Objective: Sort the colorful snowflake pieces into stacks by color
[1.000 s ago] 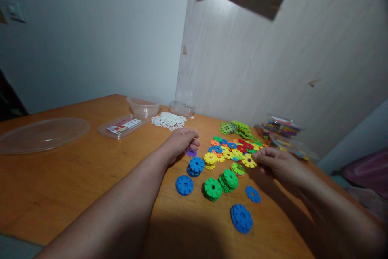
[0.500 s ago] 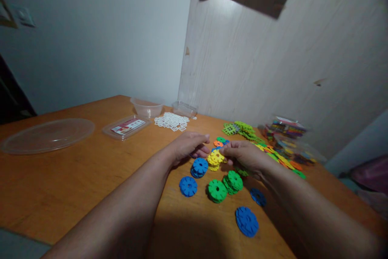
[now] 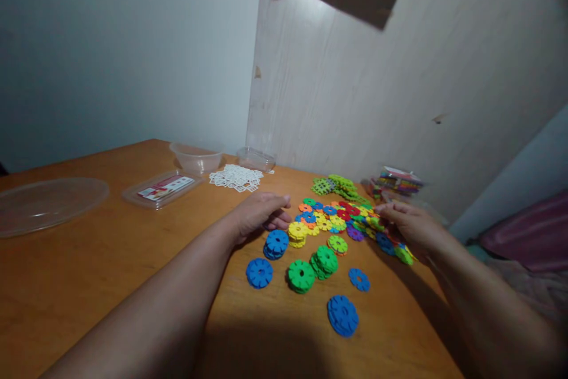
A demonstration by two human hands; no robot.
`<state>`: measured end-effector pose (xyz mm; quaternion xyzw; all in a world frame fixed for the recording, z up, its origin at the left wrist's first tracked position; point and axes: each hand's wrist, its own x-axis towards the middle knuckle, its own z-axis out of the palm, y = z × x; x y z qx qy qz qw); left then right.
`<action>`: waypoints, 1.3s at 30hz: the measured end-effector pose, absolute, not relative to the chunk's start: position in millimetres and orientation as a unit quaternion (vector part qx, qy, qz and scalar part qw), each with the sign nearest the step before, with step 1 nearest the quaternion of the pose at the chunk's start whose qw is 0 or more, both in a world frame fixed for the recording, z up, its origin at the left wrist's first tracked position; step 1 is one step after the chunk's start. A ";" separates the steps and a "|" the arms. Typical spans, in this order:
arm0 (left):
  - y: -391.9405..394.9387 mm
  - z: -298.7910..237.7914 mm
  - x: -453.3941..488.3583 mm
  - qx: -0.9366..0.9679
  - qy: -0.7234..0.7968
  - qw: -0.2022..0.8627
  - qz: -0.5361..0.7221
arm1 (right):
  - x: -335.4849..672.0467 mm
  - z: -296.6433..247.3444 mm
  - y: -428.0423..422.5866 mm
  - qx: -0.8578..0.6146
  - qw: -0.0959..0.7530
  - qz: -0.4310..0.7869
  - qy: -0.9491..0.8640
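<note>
My left hand (image 3: pixel 261 213) rests beside a short stack of yellow notched discs (image 3: pixel 297 231), its thumb and fingers apart and nothing between them. Just below it stands a blue disc stack (image 3: pixel 276 243). At the right end of a mixed pile of coloured discs (image 3: pixel 323 223), my right hand (image 3: pixel 402 219) has its fingers bent together in a pinch. What they hold, if anything, is hidden among the discs. Nearer to me are two green stacks (image 3: pixel 301 275), another blue stack (image 3: pixel 343 315), a blue disc (image 3: pixel 359 279) and more blue discs (image 3: pixel 260 273).
White lattice pieces (image 3: pixel 237 178) lie at the back, near a clear bowl (image 3: pixel 196 157) and a clear box (image 3: pixel 256 159). A labelled lid (image 3: pixel 164 188) and a large round lid (image 3: pixel 53 204) are at left. Green lattice pieces (image 3: pixel 337 185) and a packet (image 3: pixel 397 181) sit at back right.
My right hand has left the yellow stack and moved right to the pile's far end. The left hand keeps its place beside the stacks. The view has turned to the right.
</note>
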<state>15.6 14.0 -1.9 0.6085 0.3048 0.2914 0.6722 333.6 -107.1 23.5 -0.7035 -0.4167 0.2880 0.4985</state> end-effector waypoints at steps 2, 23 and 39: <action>14.6 -1.5 15.7 0.605 0.311 0.669 0.299 | 359.6 16.8 -116.6 -0.719 0.510 0.254 -0.398; 19.0 -11.7 18.6 0.580 0.385 0.604 0.389 | 397.4 -18.8 -108.0 -0.805 0.222 0.000 -0.550; 22.1 -16.2 16.9 0.592 0.382 0.599 0.381 | 378.5 -22.3 -111.3 -0.755 0.245 0.092 -0.601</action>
